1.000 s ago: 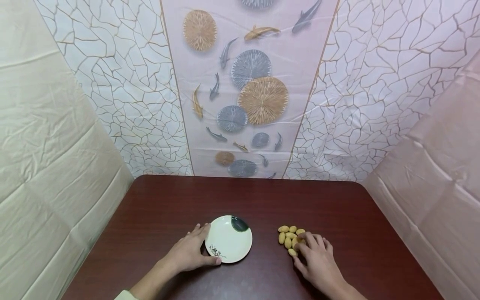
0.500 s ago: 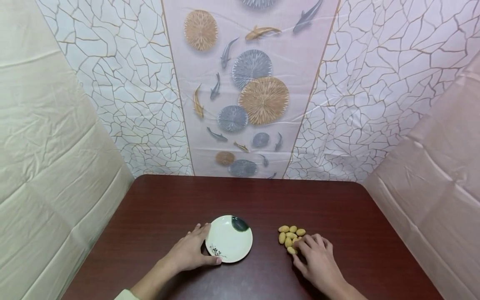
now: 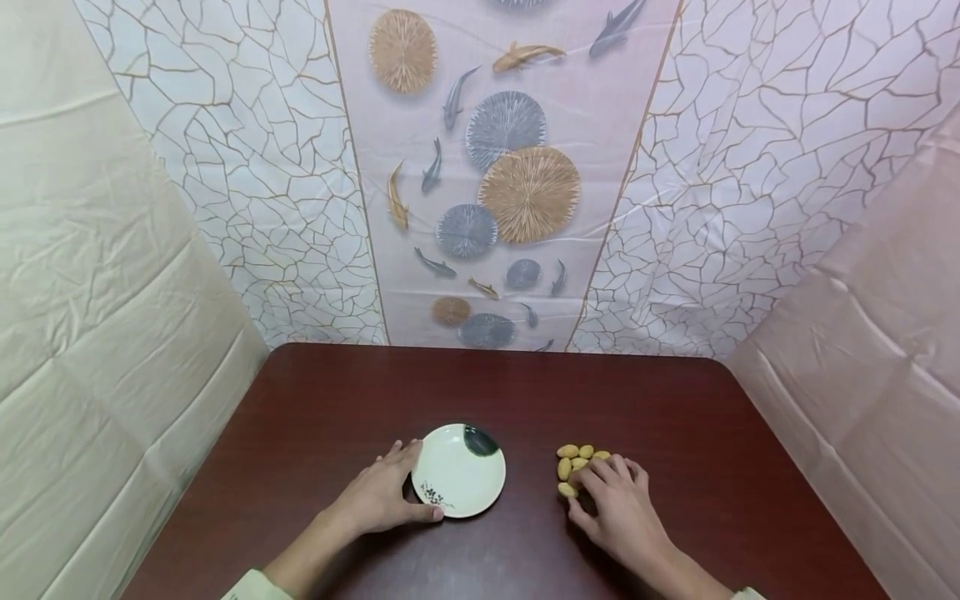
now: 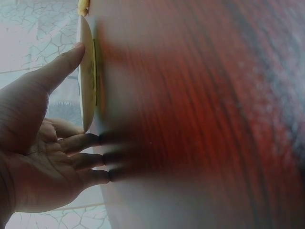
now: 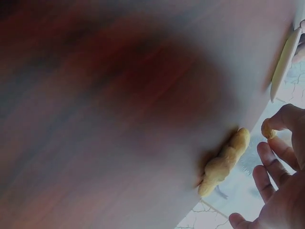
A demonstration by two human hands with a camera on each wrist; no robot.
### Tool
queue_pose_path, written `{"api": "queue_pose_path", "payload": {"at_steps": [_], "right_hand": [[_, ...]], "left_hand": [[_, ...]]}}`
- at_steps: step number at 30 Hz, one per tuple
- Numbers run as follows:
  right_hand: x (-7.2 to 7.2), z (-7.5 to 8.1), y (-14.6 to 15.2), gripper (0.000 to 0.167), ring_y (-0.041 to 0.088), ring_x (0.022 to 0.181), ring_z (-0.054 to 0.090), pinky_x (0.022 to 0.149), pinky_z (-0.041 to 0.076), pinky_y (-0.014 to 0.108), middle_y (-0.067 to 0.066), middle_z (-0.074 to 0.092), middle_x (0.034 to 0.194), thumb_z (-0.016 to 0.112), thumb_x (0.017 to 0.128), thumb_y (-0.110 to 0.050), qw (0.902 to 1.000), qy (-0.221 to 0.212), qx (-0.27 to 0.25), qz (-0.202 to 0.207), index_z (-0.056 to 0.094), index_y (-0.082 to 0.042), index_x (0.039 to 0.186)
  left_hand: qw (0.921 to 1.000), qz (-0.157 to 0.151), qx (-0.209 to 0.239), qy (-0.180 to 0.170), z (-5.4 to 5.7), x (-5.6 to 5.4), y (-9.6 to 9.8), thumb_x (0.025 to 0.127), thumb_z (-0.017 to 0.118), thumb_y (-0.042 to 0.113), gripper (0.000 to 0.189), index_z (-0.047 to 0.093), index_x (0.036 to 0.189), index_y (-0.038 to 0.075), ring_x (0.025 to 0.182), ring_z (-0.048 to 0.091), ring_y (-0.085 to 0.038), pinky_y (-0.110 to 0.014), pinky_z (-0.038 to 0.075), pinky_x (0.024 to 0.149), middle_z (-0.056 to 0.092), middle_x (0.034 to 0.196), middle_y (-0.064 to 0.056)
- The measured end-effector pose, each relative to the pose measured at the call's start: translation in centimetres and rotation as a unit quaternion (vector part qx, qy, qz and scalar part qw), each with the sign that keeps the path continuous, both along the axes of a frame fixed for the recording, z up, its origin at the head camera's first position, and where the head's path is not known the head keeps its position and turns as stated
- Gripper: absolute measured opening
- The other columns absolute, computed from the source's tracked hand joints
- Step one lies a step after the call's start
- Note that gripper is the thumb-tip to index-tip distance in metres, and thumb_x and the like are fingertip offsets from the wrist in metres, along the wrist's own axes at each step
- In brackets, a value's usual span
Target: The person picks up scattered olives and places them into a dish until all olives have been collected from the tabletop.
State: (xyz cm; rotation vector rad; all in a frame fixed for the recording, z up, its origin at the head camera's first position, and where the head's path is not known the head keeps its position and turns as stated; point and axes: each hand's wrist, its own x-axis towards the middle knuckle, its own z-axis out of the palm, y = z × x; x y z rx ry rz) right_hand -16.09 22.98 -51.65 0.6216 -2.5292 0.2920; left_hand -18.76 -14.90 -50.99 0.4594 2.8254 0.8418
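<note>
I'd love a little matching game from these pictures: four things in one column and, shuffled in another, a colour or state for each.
1. plate
2. table
3. left hand
4. right hand

A. dark reddish-brown
B. pinches a yellow piece
C. mostly white
D. touches the plate's rim

Pairs: 1-C, 2-A, 3-D, 4-B

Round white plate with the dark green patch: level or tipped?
Level: the left wrist view shows the plate roughly parallel to the reddish-brown tabletop.
</note>
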Motion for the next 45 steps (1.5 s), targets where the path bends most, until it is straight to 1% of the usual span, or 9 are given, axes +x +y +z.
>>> {"api": "queue_pose_path", "payload": {"at_steps": [4, 10, 15, 19, 21, 27, 30, 37, 45], "right_hand": [[-0.3, 0.2, -0.7, 0.03, 0.022, 0.103, 0.062, 0.095, 0.052, 0.07, -0.008, 0.069, 0.098, 0.097, 0.076, -0.017, 1.0, 0.001, 0.001, 0.007, 0.074, -0.022, 0.093], [-0.8, 0.2, -2.1, 0.029, 0.02, 0.101, 0.062, 0.094, 0.052, 0.068, -0.007, 0.073, 0.101, 0.096, 0.075, -0.018, 0.9994, 0.018, -0.01, 0.028, 0.073, -0.023, 0.092], [-1.4, 0.1, -3.5, 0.031, 0.018, 0.101, 0.063, 0.088, 0.051, 0.062, -0.012, 0.068, 0.097, 0.096, 0.072, -0.021, 0.9984, 0.031, -0.012, 0.046, 0.072, -0.027, 0.09], [-1.4, 0.4, -4.7, 0.029, 0.017, 0.098, 0.062, 0.087, 0.051, 0.062, -0.012, 0.066, 0.095, 0.095, 0.073, -0.019, 0.9979, 0.02, -0.013, 0.061, 0.074, -0.025, 0.092], [-1.3, 0.5, -5.2, 0.026, 0.017, 0.096, 0.061, 0.09, 0.052, 0.063, -0.01, 0.067, 0.094, 0.094, 0.076, -0.018, 0.9977, 0.009, -0.014, 0.065, 0.075, -0.023, 0.093], [-1.2, 0.5, -6.5, 0.021, 0.013, 0.092, 0.056, 0.095, 0.053, 0.062, -0.011, 0.066, 0.094, 0.093, 0.082, -0.022, 0.9978, -0.026, -0.008, 0.06, 0.075, -0.024, 0.093], [-1.2, 0.6, -7.0, 0.02, 0.011, 0.092, 0.055, 0.095, 0.053, 0.064, -0.011, 0.066, 0.095, 0.093, 0.084, -0.023, 0.9973, -0.038, -0.01, 0.062, 0.076, -0.024, 0.094], [-1.7, 0.7, -8.1, 0.017, 0.012, 0.093, 0.055, 0.094, 0.053, 0.066, -0.007, 0.068, 0.097, 0.09, 0.086, -0.02, 0.9961, -0.057, -0.016, 0.066, 0.075, -0.023, 0.094], [-2.3, 0.5, -8.9, 0.015, 0.012, 0.095, 0.055, 0.097, 0.053, 0.067, -0.007, 0.068, 0.097, 0.089, 0.089, -0.024, 0.9956, -0.065, -0.009, 0.068, 0.075, -0.023, 0.095]], "left_hand": [[1.0, 0.003, 0.0, -0.002, 0.2, 0.0, 0.0, 0.078, 0.096, 0.06, 0.122, 0.042, 0.168, -0.002, 0.162, 0.038, -0.054, -0.077, 0.037, 0.125, 0.046, 0.173, -0.025], [1.0, 0.004, 0.002, -0.002, 0.3, 0.1, -0.1, 0.078, 0.096, 0.059, 0.121, 0.042, 0.167, -0.002, 0.161, 0.039, -0.055, -0.078, 0.037, 0.125, 0.046, 0.172, -0.024], [1.0, 0.006, 0.006, -0.004, 0.1, 0.1, 0.0, 0.078, 0.096, 0.06, 0.122, 0.042, 0.168, -0.001, 0.162, 0.038, -0.054, -0.078, 0.036, 0.125, 0.046, 0.173, -0.023], [0.9999, 0.008, 0.004, -0.007, 0.0, 0.1, -0.1, 0.077, 0.096, 0.061, 0.123, 0.042, 0.168, 0.0, 0.162, 0.038, -0.053, -0.08, 0.036, 0.124, 0.046, 0.173, -0.023], [0.9999, 0.008, 0.005, -0.007, 0.0, 0.2, -0.1, 0.077, 0.096, 0.061, 0.123, 0.042, 0.168, 0.0, 0.163, 0.037, -0.053, -0.08, 0.035, 0.124, 0.046, 0.173, -0.023], [0.9999, 0.006, 0.008, -0.005, -0.2, 0.2, -0.1, 0.077, 0.096, 0.061, 0.122, 0.042, 0.168, 0.0, 0.162, 0.037, -0.054, -0.078, 0.035, 0.126, 0.046, 0.173, -0.023], [1.0, 0.003, 0.007, -0.002, -0.3, 0.1, -0.2, 0.077, 0.096, 0.061, 0.122, 0.042, 0.168, -0.001, 0.162, 0.037, -0.055, -0.077, 0.036, 0.126, 0.046, 0.173, -0.023], [1.0, 0.004, 0.004, -0.004, -0.1, 0.1, -0.2, 0.077, 0.096, 0.061, 0.123, 0.042, 0.168, -0.001, 0.162, 0.037, -0.055, -0.077, 0.036, 0.126, 0.045, 0.173, -0.023], [0.9999, 0.004, 0.009, -0.005, 0.0, 0.2, -0.1, 0.077, 0.096, 0.061, 0.123, 0.042, 0.168, -0.002, 0.162, 0.037, -0.054, -0.077, 0.035, 0.127, 0.046, 0.173, -0.024]]}}
